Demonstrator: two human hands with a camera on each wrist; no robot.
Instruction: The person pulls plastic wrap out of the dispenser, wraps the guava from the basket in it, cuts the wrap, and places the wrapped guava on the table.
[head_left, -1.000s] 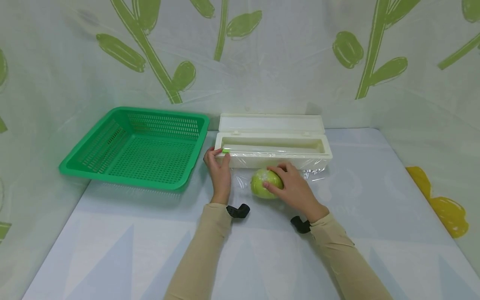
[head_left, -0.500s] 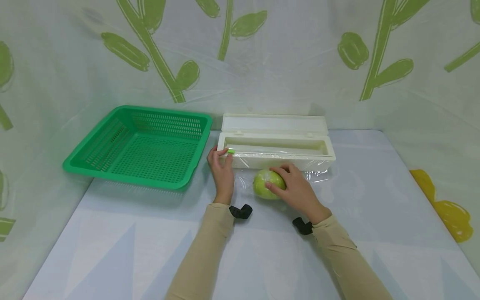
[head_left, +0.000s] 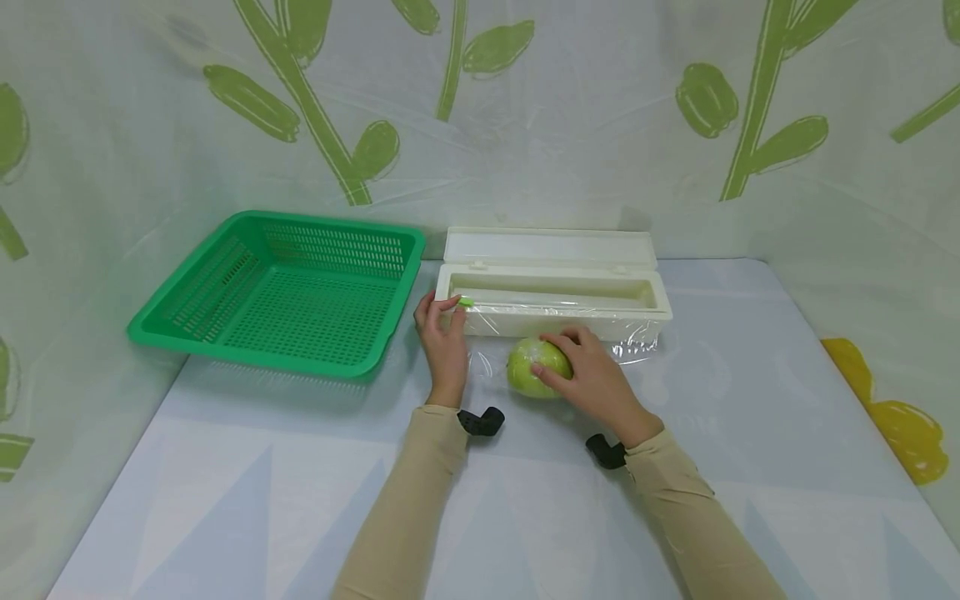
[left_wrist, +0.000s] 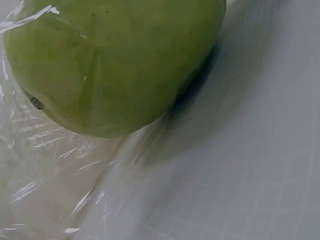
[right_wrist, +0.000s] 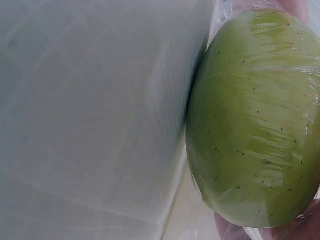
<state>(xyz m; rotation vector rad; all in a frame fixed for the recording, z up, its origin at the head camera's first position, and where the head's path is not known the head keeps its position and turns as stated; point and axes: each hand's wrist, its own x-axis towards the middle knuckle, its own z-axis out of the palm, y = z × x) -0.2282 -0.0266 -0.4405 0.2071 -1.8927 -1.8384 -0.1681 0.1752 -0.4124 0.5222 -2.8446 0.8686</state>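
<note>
A white cling film dispenser stands on the table with its lid up. My left hand is at its left end, thumb and finger pinching a small green slide cutter on the front rim. Clear cling film hangs over the box front onto the table. Right in front of the box, my right hand grips a green mango from its right side. Film lies tight and creased over the mango in the right wrist view. The left wrist view shows film running off the mango near its stem end.
To the left of the dispenser, a green plastic basket with slotted walls sits tilted at the table's back left. A patterned curtain closes off the back. The white table extends to the right and front.
The head view has shifted slightly. The green slide cutter, with my left fingers on it, has moved a little to the right along the rim. My right hand stays on the mango.
</note>
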